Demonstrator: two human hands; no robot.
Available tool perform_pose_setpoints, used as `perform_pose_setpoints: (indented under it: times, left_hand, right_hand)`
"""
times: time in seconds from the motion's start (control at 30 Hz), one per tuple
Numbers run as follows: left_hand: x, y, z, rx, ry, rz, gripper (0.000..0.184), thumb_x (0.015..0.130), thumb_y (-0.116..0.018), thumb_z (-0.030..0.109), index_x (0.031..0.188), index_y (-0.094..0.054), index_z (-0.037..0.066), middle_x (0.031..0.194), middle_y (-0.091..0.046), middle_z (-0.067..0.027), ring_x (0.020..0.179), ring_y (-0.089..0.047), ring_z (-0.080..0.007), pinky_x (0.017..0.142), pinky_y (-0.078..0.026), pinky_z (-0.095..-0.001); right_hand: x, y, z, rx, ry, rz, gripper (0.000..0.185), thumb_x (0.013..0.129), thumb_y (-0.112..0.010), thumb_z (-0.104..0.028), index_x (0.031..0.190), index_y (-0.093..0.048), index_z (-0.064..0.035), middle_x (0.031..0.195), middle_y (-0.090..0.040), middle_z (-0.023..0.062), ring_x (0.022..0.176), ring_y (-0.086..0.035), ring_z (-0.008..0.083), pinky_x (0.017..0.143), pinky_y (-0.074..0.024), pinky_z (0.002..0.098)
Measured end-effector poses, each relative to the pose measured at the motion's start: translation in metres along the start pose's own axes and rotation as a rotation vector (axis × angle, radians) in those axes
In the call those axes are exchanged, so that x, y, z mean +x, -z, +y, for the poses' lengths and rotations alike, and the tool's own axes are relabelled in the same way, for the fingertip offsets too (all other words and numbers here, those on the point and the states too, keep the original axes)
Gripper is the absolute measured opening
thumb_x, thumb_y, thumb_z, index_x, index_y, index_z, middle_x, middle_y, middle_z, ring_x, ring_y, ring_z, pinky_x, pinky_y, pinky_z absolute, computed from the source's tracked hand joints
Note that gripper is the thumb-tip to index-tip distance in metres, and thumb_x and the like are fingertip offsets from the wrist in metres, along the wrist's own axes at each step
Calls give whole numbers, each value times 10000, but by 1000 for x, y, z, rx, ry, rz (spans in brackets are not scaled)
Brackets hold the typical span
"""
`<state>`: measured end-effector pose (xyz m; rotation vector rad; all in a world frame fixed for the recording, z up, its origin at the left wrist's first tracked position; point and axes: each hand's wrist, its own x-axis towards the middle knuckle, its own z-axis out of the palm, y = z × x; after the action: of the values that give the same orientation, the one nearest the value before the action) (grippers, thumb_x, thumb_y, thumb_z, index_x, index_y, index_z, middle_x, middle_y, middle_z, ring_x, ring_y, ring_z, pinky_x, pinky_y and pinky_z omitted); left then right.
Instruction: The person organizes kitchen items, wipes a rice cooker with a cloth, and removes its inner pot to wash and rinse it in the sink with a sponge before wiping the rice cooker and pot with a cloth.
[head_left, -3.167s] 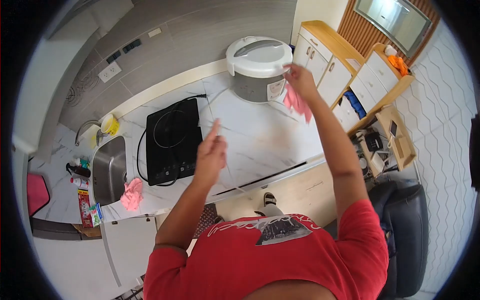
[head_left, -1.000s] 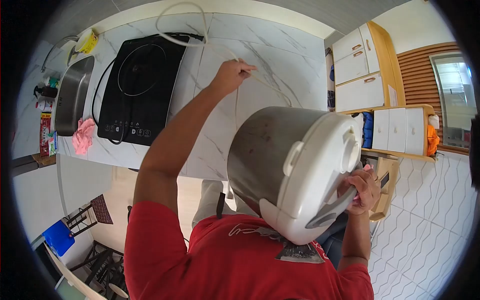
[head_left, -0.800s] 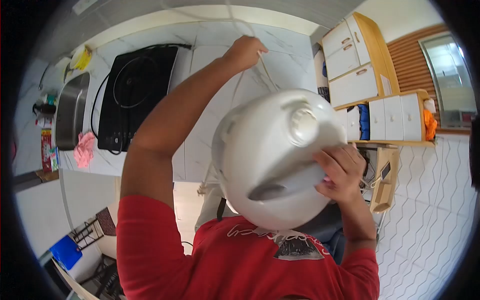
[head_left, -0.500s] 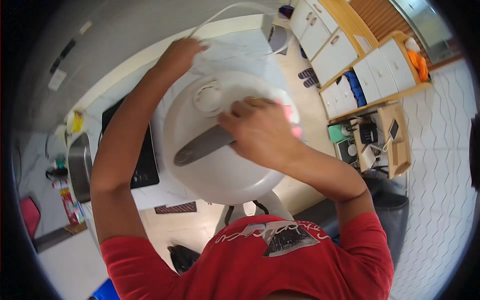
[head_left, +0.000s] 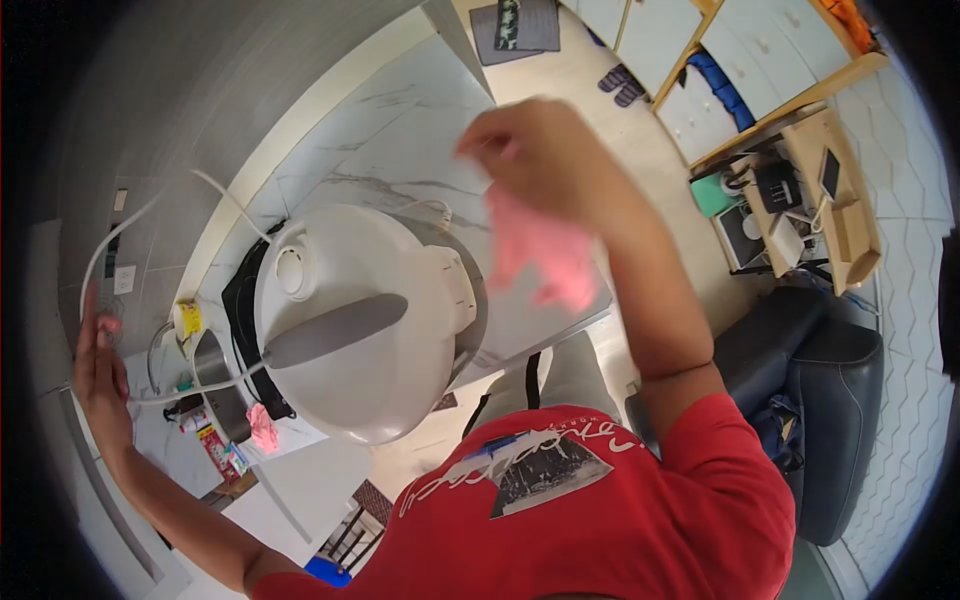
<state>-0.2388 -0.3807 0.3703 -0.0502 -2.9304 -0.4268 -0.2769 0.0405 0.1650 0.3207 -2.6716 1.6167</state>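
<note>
A large white rice cooker (head_left: 365, 340) with a grey lid handle stands on the marble counter, partly over the black cooktop (head_left: 245, 300). At the far left, my left hand (head_left: 102, 370) holds the white cord (head_left: 100, 240), which loops up past the fingers and across the lid. My right hand (head_left: 540, 160), blurred by motion, is raised over the counter to the right of the cooker, closed on a pink cloth (head_left: 545, 245) that hangs below it. Neither hand touches the cooker.
Beyond the cooker are the sink (head_left: 225, 385), a second pink cloth (head_left: 262, 428) and a yellow tub (head_left: 187, 318). A wooden shelf (head_left: 850, 215) with a phone and small items stands right, above a black chair (head_left: 835, 430). White drawers (head_left: 770, 50) are at the upper right.
The cooker has gone from being held tilted near my body to standing on the counter, further left. My right hand has let go of its handle and risen right; my left hand has moved far left with the cord.
</note>
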Motion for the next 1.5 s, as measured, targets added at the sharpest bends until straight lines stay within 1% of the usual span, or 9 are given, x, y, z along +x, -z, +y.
perform_pose_setpoints:
  times: [0.17, 0.43, 0.63, 0.83, 0.9, 1.0, 1.33, 1.47, 1.5]
  left_hand:
    - [-17, -8, 26, 57, 3, 40, 414, 952, -381, 180, 1365, -376, 144, 881, -494, 16, 450, -257, 13, 371, -209, -153]
    - [-88, 41, 19, 124, 427, 98, 433, 944, -389, 143, 1375, -349, 120, 823, -460, 29, 469, -260, 4, 391, -221, -160]
    - [-179, 59, 40, -395, 622, 265, 447, 922, -400, 93, 1361, -338, 40, 812, -450, 23, 418, -253, 28, 323, -198, -123]
    - [-258, 38, 35, -1000, 583, 434, 504, 922, -388, 69, 1390, -211, 8, 875, -514, 0, 475, -291, 42, 278, -226, -80]
    - [-286, 11, 18, -1171, 527, 369, 531, 919, -414, 102, 1388, -190, -7, 1060, -528, -48, 572, -347, 14, 321, -273, -68]
    - [-316, -42, 24, -1505, 542, 343, 533, 895, -457, 65, 1370, -230, -14, 973, -476, -41, 636, -384, -32, 426, -358, -92]
    - [-357, -131, 23, -1329, 669, 168, 483, 875, -457, 29, 1349, -368, 62, 1035, -520, -10, 634, -411, -43, 447, -298, -149]
    - [-281, -156, 24, -820, 274, 275, 435, 852, -521, 67, 1282, -462, 38, 1010, -591, -36, 693, -481, -96, 548, -390, -210]
    - [-254, -160, 29, -667, 174, 307, 425, 844, -530, 71, 1264, -479, 38, 989, -603, -52, 713, -495, -105, 589, -407, -220]
  right_hand:
    - [39, -77, 139, 283, -194, -315, 206, 747, -603, -162, 861, -681, -9, 774, -656, 169, 723, -628, 236, 671, -485, 331]
    - [11, -93, 117, 174, -248, -697, 217, 729, -622, -185, 851, -679, -15, 752, -649, 158, 710, -612, 229, 699, -470, 319]
    - [-71, -90, 89, 306, -63, -1279, 253, 784, -605, -230, 960, -667, -59, 844, -658, 86, 756, -568, 147, 733, -445, 283]
    - [-156, -147, -7, 501, -123, -1558, 666, 752, -654, -254, 1347, -387, -117, 889, -632, 127, 749, -584, 193, 742, -448, 296]
    - [-192, -175, -33, 558, -106, -1535, 677, 748, -660, -245, 1348, -380, -102, 877, -631, 127, 743, -586, 188, 729, -451, 292]
    - [-244, -217, -42, 580, -38, -1514, 652, 745, -664, -224, 1322, -405, -67, 857, -631, 127, 729, -596, 179, 703, -461, 291]
    - [-280, -167, 17, 460, -347, -976, 289, 788, -565, -123, 1054, -619, -26, 844, -640, 114, 702, -612, 164, 683, -495, 309]
    - [-201, -102, 63, 514, -378, -526, 268, 832, -507, -182, 1023, -643, -53, 772, -603, 57, 684, -563, 149, 653, -476, 278]
    - [-175, -84, 57, 609, -676, -446, 247, 837, -494, -163, 988, -641, -35, 747, -592, 48, 661, -551, 141, 633, -474, 269]
